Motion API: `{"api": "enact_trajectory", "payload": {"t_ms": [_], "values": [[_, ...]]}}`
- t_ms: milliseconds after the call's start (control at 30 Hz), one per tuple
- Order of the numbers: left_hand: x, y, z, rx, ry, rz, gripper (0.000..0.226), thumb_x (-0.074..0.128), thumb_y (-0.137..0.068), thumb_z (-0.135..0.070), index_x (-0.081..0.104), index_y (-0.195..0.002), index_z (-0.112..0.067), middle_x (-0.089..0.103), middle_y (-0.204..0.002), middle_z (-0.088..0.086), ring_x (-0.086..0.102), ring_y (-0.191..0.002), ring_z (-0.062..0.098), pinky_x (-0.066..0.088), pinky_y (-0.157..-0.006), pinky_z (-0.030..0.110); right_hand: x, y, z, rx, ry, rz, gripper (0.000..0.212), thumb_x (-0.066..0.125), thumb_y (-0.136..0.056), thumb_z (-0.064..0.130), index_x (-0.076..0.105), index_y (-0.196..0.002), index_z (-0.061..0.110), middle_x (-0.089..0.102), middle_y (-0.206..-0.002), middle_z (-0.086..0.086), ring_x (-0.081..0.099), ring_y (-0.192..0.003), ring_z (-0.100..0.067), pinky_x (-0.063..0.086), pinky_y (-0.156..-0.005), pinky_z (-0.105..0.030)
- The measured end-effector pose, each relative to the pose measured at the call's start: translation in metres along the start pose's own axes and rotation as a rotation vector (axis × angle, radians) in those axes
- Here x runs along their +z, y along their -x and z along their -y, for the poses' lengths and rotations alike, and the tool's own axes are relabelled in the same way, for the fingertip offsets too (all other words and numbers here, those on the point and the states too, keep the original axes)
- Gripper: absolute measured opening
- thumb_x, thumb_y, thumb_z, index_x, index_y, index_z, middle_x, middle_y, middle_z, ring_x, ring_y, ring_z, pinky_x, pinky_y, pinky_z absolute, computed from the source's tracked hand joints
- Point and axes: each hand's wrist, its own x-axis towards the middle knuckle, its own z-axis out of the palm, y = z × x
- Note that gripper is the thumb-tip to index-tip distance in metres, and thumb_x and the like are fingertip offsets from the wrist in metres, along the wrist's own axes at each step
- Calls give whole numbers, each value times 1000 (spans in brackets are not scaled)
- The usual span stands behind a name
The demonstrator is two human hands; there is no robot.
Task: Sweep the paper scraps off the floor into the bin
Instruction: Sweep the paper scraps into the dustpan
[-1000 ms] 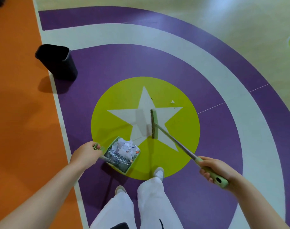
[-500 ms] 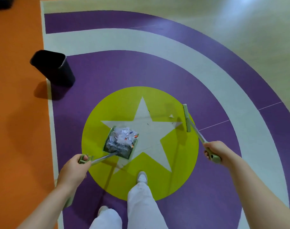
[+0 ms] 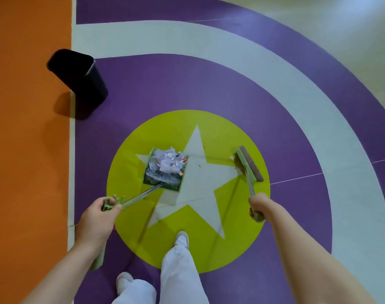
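My left hand (image 3: 97,220) grips the green handle of a long-handled dustpan (image 3: 165,183). The pan hangs over the yellow circle and holds a heap of white paper scraps (image 3: 168,160) with a few orange bits. My right hand (image 3: 260,206) is closed around the green handle of a broom (image 3: 249,164), whose brush head is at the right edge of the circle, by a small white scrap (image 3: 232,158). The black bin (image 3: 77,75) stands at the upper left, on the border between the purple and orange floor, well away from the dustpan.
The floor is painted with a yellow circle and a pale star (image 3: 198,183), ringed by purple and white bands. Orange floor (image 3: 27,150) runs along the left side. My legs in white trousers and white shoes (image 3: 181,239) stand at the bottom centre.
I have stepped forward and the bin is closer. The dustpan has swung forward over the star. The broom has moved from the star's middle out to the right edge of the circle.
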Motion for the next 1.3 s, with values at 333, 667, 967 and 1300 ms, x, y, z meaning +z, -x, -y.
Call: {"api": "enact_trajectory", "payload": {"t_ms": [333,667,967,1300], "values": [[4,2,2,-49,84,-68,1,65,-93,-25,65,-93,-25,68,-90,4,63,-66,29,55,-76,50,37,79,-25,-58,-11,265,24,29,-94,3,49,-105,-4,45,-58,-10,45,-36,-18,38,-40,-22],[-8,-5,8,-61,98,-111,10,63,-95,-22,63,-104,-18,66,-91,7,61,-65,25,46,-59,31,-22,130,-29,-96,-333,404,13,48,-101,14,47,-88,12,45,-58,-11,41,-31,-14,31,-32,-15],[-26,-9,25,-127,171,-214,3,65,-92,-26,63,-90,-25,68,-86,5,60,-60,25,55,-78,49,-45,80,52,-310,-51,122,21,43,-98,7,55,-110,-5,44,-57,-12,41,-33,-19,34,-35,-21],[-36,-9,68,-199,294,-314,6,63,-92,-25,63,-91,-19,61,-79,5,54,-55,22,45,-64,34,63,25,87,-312,425,120,28,38,-90,5,57,-108,-5,55,-61,-15,53,-43,-23,44,-40,-24]]}}
